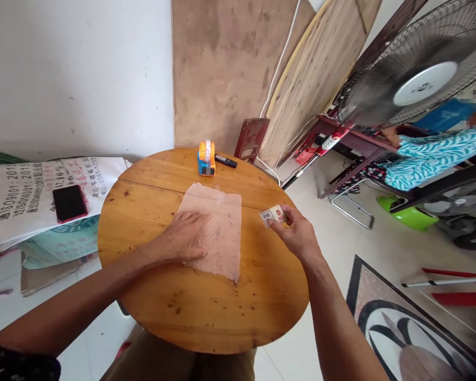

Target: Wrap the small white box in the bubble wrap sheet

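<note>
A sheet of bubble wrap (222,227) lies flat on the round wooden table (206,317). My left hand (188,235) rests on the sheet's left part, its fingers stretched out and holding nothing. Over the table's right side, my right hand (295,230) grips a small pale box (272,216) with a barcode and a red mark, apart from the bubble wrap. Behind the sheet stands an orange and blue tape dispenser (206,159) with a roll of tape. Beside it lies a black utility knife or similar slim tool (226,161); its exact kind is unclear.
A phone (70,203) lies on white printed sacks (24,185) to the left. A running fan (420,79) stands at the right, near a person in a patterned blue sleeve (440,153). A dark red chair back (252,138) rises behind the table.
</note>
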Available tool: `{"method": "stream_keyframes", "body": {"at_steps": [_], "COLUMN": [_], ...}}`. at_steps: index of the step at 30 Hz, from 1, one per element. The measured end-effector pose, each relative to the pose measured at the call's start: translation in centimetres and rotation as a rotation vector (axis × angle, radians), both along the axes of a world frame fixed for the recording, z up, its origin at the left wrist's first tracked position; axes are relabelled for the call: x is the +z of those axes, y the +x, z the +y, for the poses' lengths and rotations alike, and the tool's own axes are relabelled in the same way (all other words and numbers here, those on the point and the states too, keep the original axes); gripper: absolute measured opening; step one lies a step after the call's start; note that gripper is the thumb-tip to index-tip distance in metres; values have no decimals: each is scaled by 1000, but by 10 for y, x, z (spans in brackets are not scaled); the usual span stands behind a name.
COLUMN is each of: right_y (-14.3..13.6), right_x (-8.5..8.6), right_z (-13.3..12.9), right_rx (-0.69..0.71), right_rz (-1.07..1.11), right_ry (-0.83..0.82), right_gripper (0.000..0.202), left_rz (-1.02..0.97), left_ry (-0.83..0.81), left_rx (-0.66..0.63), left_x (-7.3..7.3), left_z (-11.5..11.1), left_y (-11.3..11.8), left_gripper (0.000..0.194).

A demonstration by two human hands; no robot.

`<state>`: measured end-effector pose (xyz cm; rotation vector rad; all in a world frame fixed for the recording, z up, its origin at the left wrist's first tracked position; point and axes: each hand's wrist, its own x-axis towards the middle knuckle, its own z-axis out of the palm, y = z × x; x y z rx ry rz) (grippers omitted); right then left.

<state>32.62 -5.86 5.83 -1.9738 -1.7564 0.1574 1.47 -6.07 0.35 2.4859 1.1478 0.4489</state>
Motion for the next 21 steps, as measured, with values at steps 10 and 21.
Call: {"method": "stream_keyframes", "body": {"at_steps": [10, 21], "right_y": [-99, -91], "right_x": [-20, -51], "right_z": [2, 7], "right_rx": [763, 790], "right_rz": [175, 195], "right_ry": [-95, -78], "right_gripper": [52, 53], "left_rz": [-429, -595], "left_ry": [-300, -319], "left_rx": [174, 292], "left_x": [-7, -14], "left_z": [-1, -1], "left_y": [-7, -1], "left_gripper": [86, 79]}}
